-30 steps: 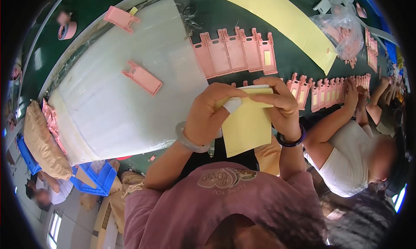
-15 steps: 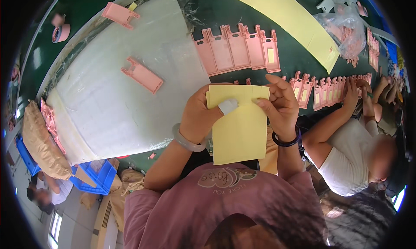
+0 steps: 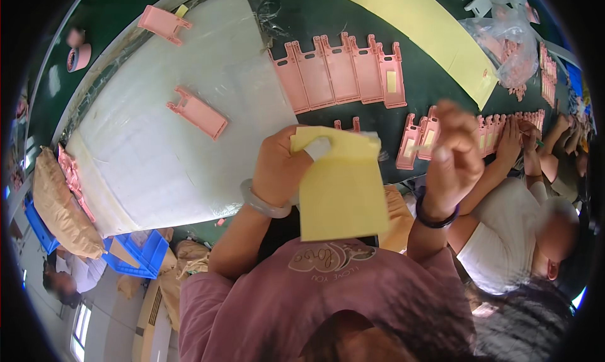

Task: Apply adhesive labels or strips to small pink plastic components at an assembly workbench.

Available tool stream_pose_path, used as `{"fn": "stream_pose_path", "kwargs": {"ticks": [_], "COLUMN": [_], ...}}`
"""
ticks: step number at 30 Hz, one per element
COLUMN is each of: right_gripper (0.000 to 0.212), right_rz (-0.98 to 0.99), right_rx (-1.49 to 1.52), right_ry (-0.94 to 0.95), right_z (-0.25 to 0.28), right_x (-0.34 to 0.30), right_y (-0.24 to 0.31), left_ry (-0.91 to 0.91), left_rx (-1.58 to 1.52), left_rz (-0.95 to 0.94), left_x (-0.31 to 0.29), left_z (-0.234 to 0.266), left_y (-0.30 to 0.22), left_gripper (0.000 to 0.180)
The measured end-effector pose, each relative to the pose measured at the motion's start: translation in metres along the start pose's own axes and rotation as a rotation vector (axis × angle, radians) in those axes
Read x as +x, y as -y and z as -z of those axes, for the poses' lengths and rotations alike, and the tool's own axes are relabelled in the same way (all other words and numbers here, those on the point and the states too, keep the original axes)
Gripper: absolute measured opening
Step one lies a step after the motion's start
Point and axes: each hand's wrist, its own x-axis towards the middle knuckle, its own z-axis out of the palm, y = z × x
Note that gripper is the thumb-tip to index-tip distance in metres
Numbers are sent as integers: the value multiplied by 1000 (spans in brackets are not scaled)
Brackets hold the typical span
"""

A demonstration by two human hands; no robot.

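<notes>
My left hand (image 3: 283, 163), with a white wrap on its thumb, pinches yellow paper sheets (image 3: 343, 204) by their upper left part. The sheets hang in front of my chest, and their upper right corner looks ruffled. To the right, my right hand (image 3: 455, 163) is lifted away from the paper with fingers curled and smeared by motion. A faint pale strip shows beside its thumb, too blurred to name. Near that hand stand pink plastic parts (image 3: 409, 135), some bearing pale yellow rectangles. Beyond the paper lies a row of larger-looking pink plastic pieces (image 3: 340, 72).
A white plastic-covered board (image 3: 208, 53) carries two loose pink pieces. At the back lie a long yellow sheet (image 3: 428, 31) and a clear bag (image 3: 510, 47) of pink parts. A co-worker's hands (image 3: 510, 141) are at the right. Lower left are a blue bin (image 3: 148, 255) and a brown sack (image 3: 60, 198).
My right hand has left the paper's top edge and swung right, toward the pink parts. My left hand keeps the sheets, shifted slightly left, with their top now bent.
</notes>
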Motion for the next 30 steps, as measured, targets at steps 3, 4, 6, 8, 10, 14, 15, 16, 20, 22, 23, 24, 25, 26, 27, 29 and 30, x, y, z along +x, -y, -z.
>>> {"fn": "stream_pose_path", "kwargs": {"ticks": [3,4,6,8,10,14,15,16,20,22,23,24,25,26,27,29,30], "right_gripper": [11,13,13,13,12,14,15,16,25,36,43,39,35,27,23,17,17], "right_rz": [25,47,103,116,152,223,232,238,364,210,231,194,156,157,56,-136,-126], "right_rx": [-450,-471,-503,-500,-498,-593,-659,-724,-828,-784,-757,-707,-653,-624,-571,-461,-420], "right_ry": [230,317,441,466,491,493,439,386,307,172,135,174,216,294,362,466,488], "right_z": [3,0,-6,-13,-18,-20,-22,-24,-30,-34,-31,-24,-17,-9,-4,1,4], "right_x": [44,51,63,68,72,74,71,68,66,66,67,67,63,56,52,40,33], "right_y": [-18,-32,-54,-66,-79,-93,-92,-91,-81,-78,-77,-73,-66,-51,-37,-8,-7], "left_ry": [271,343,296,108,26,-106,-123,-133,-168,-161,-166,-142,-119,-117,-134,-153,-153], "left_rx": [314,560,789,912,983,1151,1173,1218,1244,1299,1301,1209,1118,1116,1044,951,947], "left_rz": [-175,-306,-624,-714,-763,-844,-858,-853,-828,-793,-795,-815,-831,-833,-832,-778,-778], "left_x": [-2,-3,15,24,33,66,69,67,68,68,66,64,62,58,51,34,32], "left_z": [-7,-15,-25,-37,-46,-45,-44,-45,-50,-50,-47,-43,-37,-34,-31,-28,-25], "left_y": [1,-2,-1,1,-2,-4,-4,-8,-6,-7,-7,-7,-6,-8,-12,-19,-18], "left_gripper": [17,16,16,14,15,19,19,20,21,17,17,14,13,13,14,16,16]}}
